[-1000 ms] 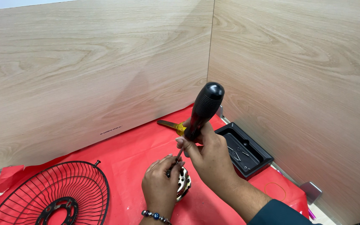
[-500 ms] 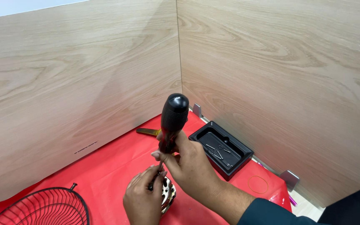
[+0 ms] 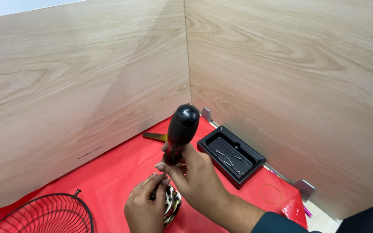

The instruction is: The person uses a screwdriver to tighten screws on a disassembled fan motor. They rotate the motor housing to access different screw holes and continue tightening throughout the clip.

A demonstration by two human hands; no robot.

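Walls of pale wood (image 3: 87,86) close in at the back and right, so the red worktop (image 3: 121,172) narrows into a corner; open red runs left of the hands. One screwdriver (image 3: 180,131) stands nearly upright, right hand (image 3: 195,177) with fingers wrapped round its black handle. Left hand (image 3: 145,209) has fingers closed on the shaft low down, over one round metal part (image 3: 172,203), mostly hidden at the bottom centre. One black tray (image 3: 232,156) sits just right, small screws inside. One wire grille (image 3: 44,215) lies bottom left, well apart. One yellow-handled tool (image 3: 154,136) lies behind, against the wall. One rubber band (image 3: 270,193) lies near the right edge.
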